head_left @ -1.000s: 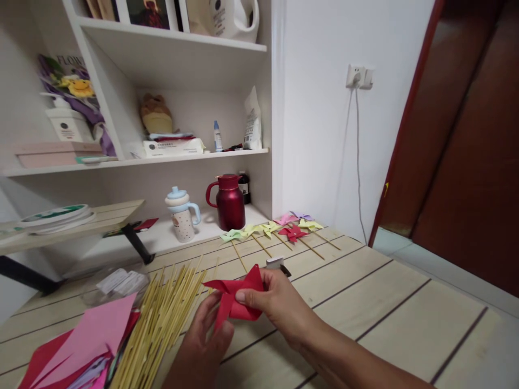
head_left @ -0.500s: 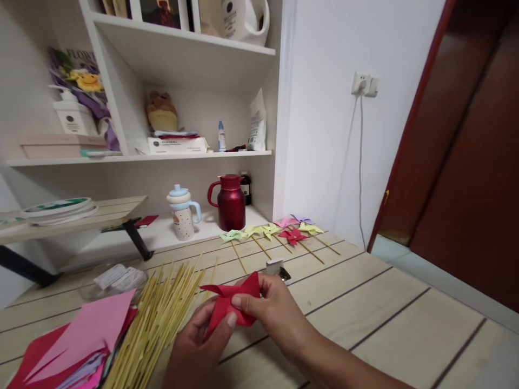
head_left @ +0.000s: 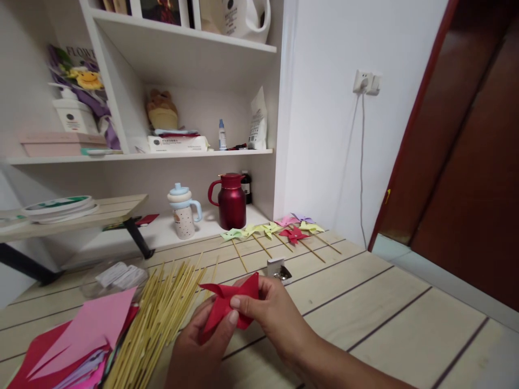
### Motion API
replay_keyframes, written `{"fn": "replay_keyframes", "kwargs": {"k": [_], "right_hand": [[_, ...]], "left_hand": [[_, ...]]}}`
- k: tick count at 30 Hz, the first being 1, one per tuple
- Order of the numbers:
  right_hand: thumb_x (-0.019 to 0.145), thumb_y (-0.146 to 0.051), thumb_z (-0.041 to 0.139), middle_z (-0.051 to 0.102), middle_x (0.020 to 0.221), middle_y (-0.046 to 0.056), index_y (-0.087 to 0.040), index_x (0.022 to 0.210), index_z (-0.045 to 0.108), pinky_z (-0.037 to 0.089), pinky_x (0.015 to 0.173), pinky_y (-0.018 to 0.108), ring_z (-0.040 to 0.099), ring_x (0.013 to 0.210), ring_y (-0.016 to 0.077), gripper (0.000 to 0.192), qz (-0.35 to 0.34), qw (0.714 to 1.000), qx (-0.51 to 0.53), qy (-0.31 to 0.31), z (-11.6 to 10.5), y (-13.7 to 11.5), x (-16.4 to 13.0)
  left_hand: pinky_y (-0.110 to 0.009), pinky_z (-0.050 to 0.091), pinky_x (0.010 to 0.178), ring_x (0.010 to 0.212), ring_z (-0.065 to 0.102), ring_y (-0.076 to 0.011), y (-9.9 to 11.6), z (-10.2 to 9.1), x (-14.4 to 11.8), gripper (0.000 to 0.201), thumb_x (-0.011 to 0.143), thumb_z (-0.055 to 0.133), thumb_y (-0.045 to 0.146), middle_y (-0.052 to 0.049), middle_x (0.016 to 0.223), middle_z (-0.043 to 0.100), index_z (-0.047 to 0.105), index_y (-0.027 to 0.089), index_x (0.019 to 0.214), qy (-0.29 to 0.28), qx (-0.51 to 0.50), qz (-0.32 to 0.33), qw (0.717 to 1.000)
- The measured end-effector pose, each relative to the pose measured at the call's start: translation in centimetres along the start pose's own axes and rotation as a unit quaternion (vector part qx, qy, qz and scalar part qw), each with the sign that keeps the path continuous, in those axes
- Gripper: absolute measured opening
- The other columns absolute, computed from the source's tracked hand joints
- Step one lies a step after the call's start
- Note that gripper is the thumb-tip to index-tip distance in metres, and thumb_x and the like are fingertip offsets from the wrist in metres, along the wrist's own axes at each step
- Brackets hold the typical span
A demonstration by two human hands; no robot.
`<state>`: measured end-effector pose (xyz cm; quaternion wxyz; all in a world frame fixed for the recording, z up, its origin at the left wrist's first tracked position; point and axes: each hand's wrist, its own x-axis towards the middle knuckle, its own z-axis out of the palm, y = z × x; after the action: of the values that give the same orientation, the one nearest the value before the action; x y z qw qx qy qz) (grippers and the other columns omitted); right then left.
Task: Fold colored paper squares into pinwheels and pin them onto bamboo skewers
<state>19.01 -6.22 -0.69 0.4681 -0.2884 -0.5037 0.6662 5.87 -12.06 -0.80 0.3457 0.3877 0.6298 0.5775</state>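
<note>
A red paper pinwheel (head_left: 221, 307), its corners folded toward the middle, is held between my two hands above the table. My left hand (head_left: 205, 337) grips its lower left side, with the thumb on the front. From the right, my right hand (head_left: 275, 310) pinches it, thumb pressed near the centre; the fingers behind the paper are hidden. Just beyond my right hand stands a small open box (head_left: 279, 270) with shiny metal bits inside. Left of my hands lies a heap of thin wooden sticks (head_left: 156, 319).
Finished pinwheels on sticks, including a red one (head_left: 293, 234), lie at the table's back edge. Pink paper sheets (head_left: 95, 319) are stacked at left, near a clear plastic package (head_left: 115, 276). Behind stand a cup (head_left: 184, 213) and a dark red jug (head_left: 232, 202).
Both hands stay nearly in place around the red pinwheel, which has shifted only slightly. The small box shows a little more beyond my right hand.
</note>
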Motion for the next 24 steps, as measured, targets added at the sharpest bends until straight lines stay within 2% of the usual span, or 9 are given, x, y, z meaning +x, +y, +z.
{"fn": "replay_keyframes", "kwargs": {"k": [5,9,13,19,24], "right_hand": [[0.06,-0.035,0.086,0.065,0.065,0.0,-0.013,0.07,0.068,0.043,0.059,0.024,0.053,0.058,0.0108,0.031,0.009,1.0,0.0,0.007,0.1,-0.1,-0.1],[0.06,-0.034,0.086,0.066,0.066,0.0,-0.013,0.07,0.068,0.043,0.059,0.024,0.054,0.059,0.0112,0.029,0.009,1.0,0.008,0.014,0.2,-0.1,-0.1],[0.059,-0.035,0.087,0.067,0.066,0.001,-0.013,0.07,0.068,0.044,0.06,0.025,0.056,0.059,0.0117,0.03,0.013,1.0,0.016,0.018,0.2,-0.1,-0.1],[0.058,-0.037,0.088,0.065,0.062,0.0,-0.014,0.067,0.065,0.042,0.059,0.025,0.056,0.058,0.0117,0.034,0.02,1.0,0.017,0.014,0.3,-0.1,-0.2],[0.058,-0.036,0.087,0.062,0.059,-0.001,-0.014,0.065,0.062,0.041,0.06,0.026,0.056,0.057,0.0123,0.034,0.034,0.999,0.014,0.01,0.2,0.2,-0.1]], "left_hand": [[-0.038,0.053,0.09,0.101,0.069,-0.0319,0.0,-0.3,0.0,0.037,0.058,0.074,0.053,-0.002,0.094,0.08,0.075,0.025,0.083,-0.013,0.035,-0.017,0.999],[-0.039,0.049,0.096,0.103,0.069,-0.0317,0.2,-0.4,-0.3,0.036,0.06,0.076,0.048,-0.002,0.095,0.08,0.075,0.025,0.086,0.0,0.034,-0.035,0.999],[-0.041,0.048,0.097,0.1,0.07,-0.0321,0.3,-0.3,-0.4,0.037,0.061,0.076,0.052,-0.002,0.097,0.08,0.074,0.024,0.085,-0.004,0.032,-0.052,0.998],[-0.04,0.045,0.101,0.104,0.068,-0.0312,0.3,-0.2,-0.3,0.036,0.064,0.073,0.052,0.0,0.099,0.08,0.076,0.025,0.088,-0.021,0.037,-0.029,0.999],[-0.04,0.048,0.099,0.102,0.069,-0.0322,1.5,-0.2,-0.6,0.027,0.06,0.071,0.05,0.002,0.092,0.08,0.077,0.029,0.076,0.006,0.05,-0.024,0.998]]}}
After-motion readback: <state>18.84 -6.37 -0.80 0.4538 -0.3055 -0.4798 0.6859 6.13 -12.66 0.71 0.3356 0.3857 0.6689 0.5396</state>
